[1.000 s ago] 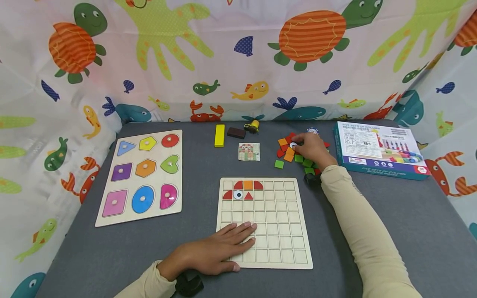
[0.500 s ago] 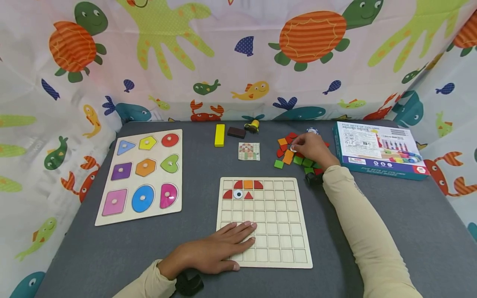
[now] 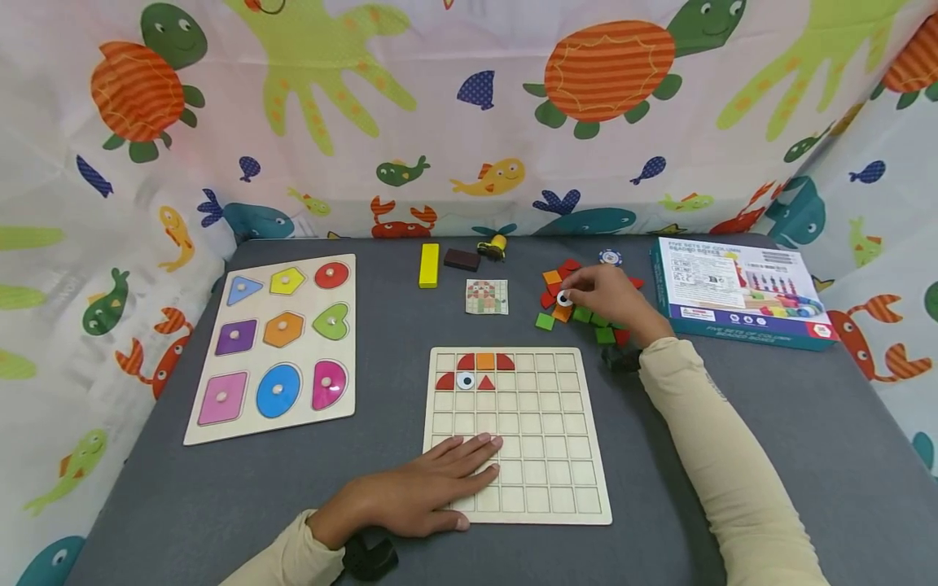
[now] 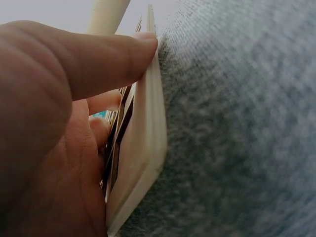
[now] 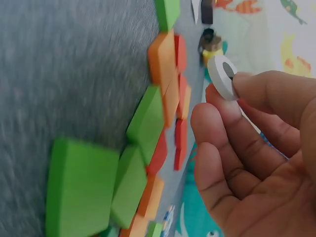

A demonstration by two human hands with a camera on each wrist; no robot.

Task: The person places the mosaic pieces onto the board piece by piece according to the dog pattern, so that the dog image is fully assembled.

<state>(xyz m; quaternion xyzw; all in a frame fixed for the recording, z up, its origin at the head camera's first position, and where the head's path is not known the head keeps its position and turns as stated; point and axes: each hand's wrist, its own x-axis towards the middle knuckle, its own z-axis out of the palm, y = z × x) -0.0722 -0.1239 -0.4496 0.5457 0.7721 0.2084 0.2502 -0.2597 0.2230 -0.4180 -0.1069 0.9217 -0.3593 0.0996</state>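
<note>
My right hand (image 3: 615, 299) pinches a round white eye piece (image 5: 218, 74) with a dark centre between thumb and fingertips. In the head view it is over the pile of coloured tiles (image 3: 545, 322), mostly red, orange and green. My left hand (image 3: 418, 492) lies flat with fingers spread on the lower left of a wooden grid board (image 3: 542, 456). In the left wrist view its thumb rests at the board's edge (image 4: 154, 113). Red pieces, an orange square (image 3: 485, 361) and another eye piece (image 3: 465, 380) sit in the board's upper rows.
A knob shape puzzle (image 3: 245, 346) lies at the left. Along the back are a yellow block (image 3: 428, 266), a dark brown block (image 3: 462, 260), a toy bee (image 3: 493, 247) and a patterned card (image 3: 487, 297). A teal box (image 3: 740, 293) stands at the right.
My right hand has picked the eye piece up from the tile pile and shifted slightly left with it. My left hand has stayed in place on the board.
</note>
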